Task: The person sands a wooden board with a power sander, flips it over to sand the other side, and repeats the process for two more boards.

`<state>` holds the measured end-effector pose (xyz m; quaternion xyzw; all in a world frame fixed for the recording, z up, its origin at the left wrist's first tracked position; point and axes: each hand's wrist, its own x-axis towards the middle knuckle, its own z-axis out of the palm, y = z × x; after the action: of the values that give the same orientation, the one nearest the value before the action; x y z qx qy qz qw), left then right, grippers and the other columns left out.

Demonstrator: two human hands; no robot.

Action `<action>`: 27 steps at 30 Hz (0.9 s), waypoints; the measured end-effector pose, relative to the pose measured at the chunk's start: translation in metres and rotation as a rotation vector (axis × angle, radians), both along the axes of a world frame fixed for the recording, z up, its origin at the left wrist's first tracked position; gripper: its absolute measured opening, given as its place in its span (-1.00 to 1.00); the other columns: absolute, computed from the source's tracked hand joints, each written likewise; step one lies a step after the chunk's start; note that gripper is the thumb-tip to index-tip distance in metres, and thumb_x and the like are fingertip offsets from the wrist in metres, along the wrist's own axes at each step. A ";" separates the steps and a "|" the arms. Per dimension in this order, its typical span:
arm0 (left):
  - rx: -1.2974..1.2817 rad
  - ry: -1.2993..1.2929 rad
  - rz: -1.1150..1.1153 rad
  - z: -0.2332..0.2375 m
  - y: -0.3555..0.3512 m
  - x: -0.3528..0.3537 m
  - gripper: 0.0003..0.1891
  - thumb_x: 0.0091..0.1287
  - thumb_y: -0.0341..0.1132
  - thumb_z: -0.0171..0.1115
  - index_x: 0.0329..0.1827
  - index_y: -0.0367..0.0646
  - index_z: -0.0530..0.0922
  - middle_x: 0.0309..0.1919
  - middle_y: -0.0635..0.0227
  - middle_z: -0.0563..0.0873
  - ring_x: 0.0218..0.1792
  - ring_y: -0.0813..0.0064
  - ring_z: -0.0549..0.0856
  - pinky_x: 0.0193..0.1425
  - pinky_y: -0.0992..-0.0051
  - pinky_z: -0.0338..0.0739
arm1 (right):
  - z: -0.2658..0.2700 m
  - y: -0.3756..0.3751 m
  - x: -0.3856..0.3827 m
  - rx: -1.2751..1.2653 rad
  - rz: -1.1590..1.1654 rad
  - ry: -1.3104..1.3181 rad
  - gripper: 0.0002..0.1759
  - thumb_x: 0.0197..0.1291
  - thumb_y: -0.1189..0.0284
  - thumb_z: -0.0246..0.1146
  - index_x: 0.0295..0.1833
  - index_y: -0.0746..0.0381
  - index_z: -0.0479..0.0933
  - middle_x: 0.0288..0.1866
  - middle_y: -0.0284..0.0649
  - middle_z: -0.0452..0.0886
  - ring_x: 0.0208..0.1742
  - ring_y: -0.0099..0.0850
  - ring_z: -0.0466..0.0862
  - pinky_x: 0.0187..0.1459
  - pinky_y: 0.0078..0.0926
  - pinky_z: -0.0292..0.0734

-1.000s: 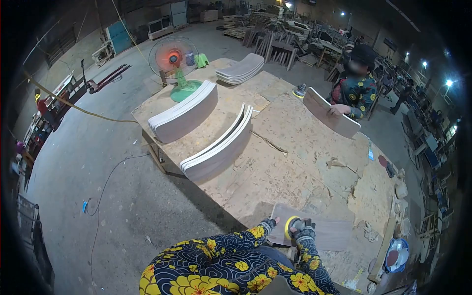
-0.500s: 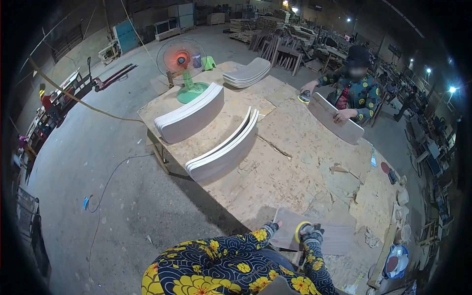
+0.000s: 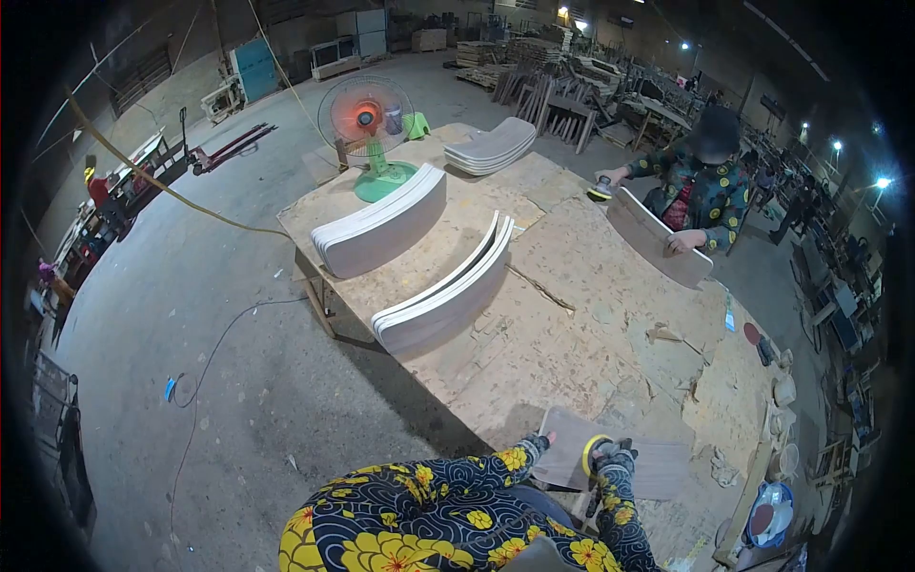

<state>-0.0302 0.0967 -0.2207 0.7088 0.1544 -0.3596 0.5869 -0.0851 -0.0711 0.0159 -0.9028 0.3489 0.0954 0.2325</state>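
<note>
Grey-brown, flat wooden panel (image 3: pixel 658 467) lies on the pale, scuffed worktop (image 3: pixel 538 348) before us. Our right hand (image 3: pixel 615 458) wraps a round, yellow-rimmed sander (image 3: pixel 593 454) over it; our left hand (image 3: pixel 544 442) touches its edge, presumably steadying; finger spread we cannot tell.

Sander (image 3: pixel 592 457), yellow-rimmed; near board (image 3: pixel 658 468), grey-brown; wearer's sleeve (image 3: pixel 457 476), navy-black with pale scrolling lines and yellow flowers; counter (image 3: pixel 548 367), tan with brown mottling; left stacked panels (image 3: pixel 386 231), brown-faced, cream-edged; far fan (image 3: pixel 366 119), orange-centred, green-based; co-worker's sleeve (image 3: pixel 727 221) at far right, dark with yellow discs; near-right basin (image 3: pixel 788 510), blue-rimmed.
</note>
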 end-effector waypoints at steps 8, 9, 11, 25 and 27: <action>0.166 -0.249 -0.028 0.001 0.019 -0.035 0.03 0.18 0.51 0.12 0.44 -0.25 0.40 0.39 -0.05 0.49 0.44 -0.02 0.42 0.42 0.11 0.36 | -0.078 -0.028 0.010 -0.352 0.621 0.257 -0.46 0.17 -0.05 0.21 0.18 0.00 0.62 0.44 -0.08 0.44 0.43 -0.16 0.41 0.49 -0.12 0.16; 0.139 -0.250 -0.062 0.003 0.032 -0.036 0.02 0.18 0.50 0.12 0.44 -0.25 0.40 0.39 -0.05 0.49 0.44 -0.02 0.42 0.42 0.11 0.37 | -0.059 -0.032 0.006 -0.045 0.279 0.210 -0.57 0.24 0.03 0.16 0.12 -0.05 0.66 0.36 -0.08 0.52 0.43 -0.16 0.42 0.47 -0.16 0.17; 0.091 -0.238 -0.120 0.018 0.053 -0.041 0.02 0.18 0.49 0.13 0.44 -0.25 0.40 0.38 -0.05 0.49 0.43 -0.02 0.42 0.42 0.11 0.37 | -0.013 -0.019 -0.014 -0.629 0.802 0.203 -0.49 0.13 0.03 0.30 0.13 0.04 0.64 0.25 -0.10 0.62 0.41 -0.20 0.46 0.43 -0.14 0.26; -0.035 -0.113 -0.118 0.095 0.063 -0.010 -0.03 0.19 0.42 0.16 0.43 -0.24 0.40 0.36 -0.03 0.50 0.41 -0.01 0.44 0.38 0.10 0.40 | -0.001 0.013 0.015 0.061 0.102 0.089 -0.18 -0.03 0.07 0.52 0.34 0.00 0.34 0.31 0.05 0.37 0.23 0.09 0.59 0.19 -0.03 0.58; -0.032 -0.106 -0.116 0.096 0.064 -0.010 -0.04 0.19 0.42 0.17 0.43 -0.24 0.40 0.36 -0.03 0.50 0.40 -0.01 0.44 0.37 0.10 0.41 | 0.003 0.027 0.011 0.079 0.224 0.014 -0.22 -0.04 0.10 0.52 0.29 0.03 0.36 0.21 0.09 0.43 0.18 0.11 0.59 0.14 -0.02 0.57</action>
<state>-0.0402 0.1607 -0.1245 0.7251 0.0759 -0.3571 0.5838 -0.0740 -0.0446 0.0185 -0.9257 0.2433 0.1408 0.2531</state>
